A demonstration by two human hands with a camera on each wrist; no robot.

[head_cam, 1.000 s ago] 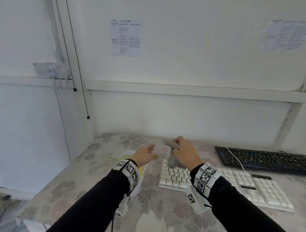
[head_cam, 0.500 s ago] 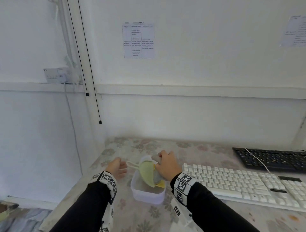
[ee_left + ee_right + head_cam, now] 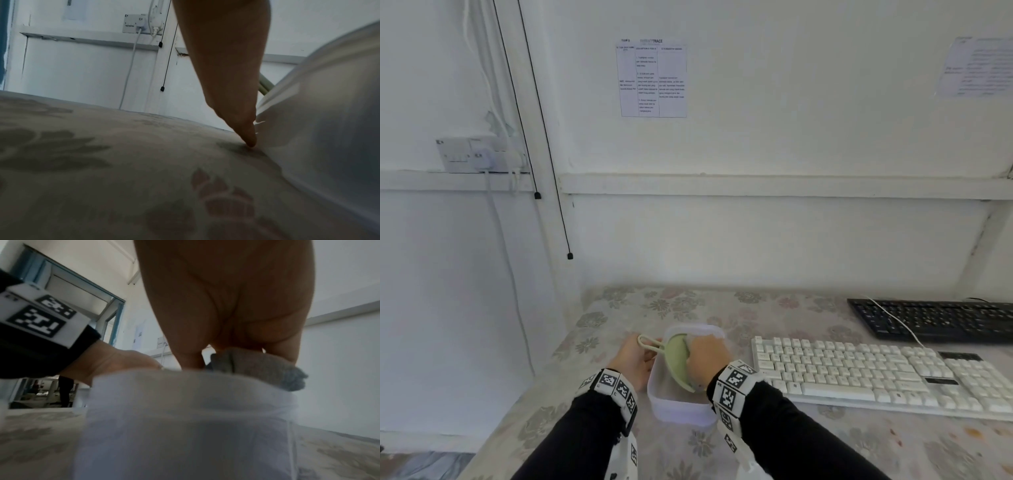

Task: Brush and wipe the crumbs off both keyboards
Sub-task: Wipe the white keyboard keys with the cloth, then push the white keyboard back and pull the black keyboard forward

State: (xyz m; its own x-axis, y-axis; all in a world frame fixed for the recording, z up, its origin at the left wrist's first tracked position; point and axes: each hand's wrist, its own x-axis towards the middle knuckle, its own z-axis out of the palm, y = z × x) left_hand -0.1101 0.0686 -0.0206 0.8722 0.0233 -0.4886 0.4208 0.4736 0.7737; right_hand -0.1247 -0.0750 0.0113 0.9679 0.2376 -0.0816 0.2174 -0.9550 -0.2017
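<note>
A translucent white tub [image 3: 678,409] stands on the flowered table left of the white keyboard [image 3: 876,373]. A pale green dustpan [image 3: 677,359] leans inside the tub, its loop handle [image 3: 650,342] sticking out to the left. My right hand [image 3: 707,359] reaches over the tub's rim and grips a grey cloth [image 3: 263,369], which hangs just above the tub [image 3: 185,418]. My left hand [image 3: 631,363] lies against the tub's left wall, one straight finger [image 3: 230,81] touching the table beside the tub [image 3: 329,129]. The black keyboard [image 3: 935,318] lies behind the white one.
The white wall [image 3: 756,240] closes off the table's back. The table's left edge [image 3: 558,346] drops off just left of my left hand. A white cable [image 3: 893,322] crosses the black keyboard. Orange specks [image 3: 972,431] dot the cloth in front of the white keyboard.
My view and both hands have shifted left from the white keyboard to the tub. The right hand has lowered the grey cloth onto the tub; the left hand has settled against its wall.
</note>
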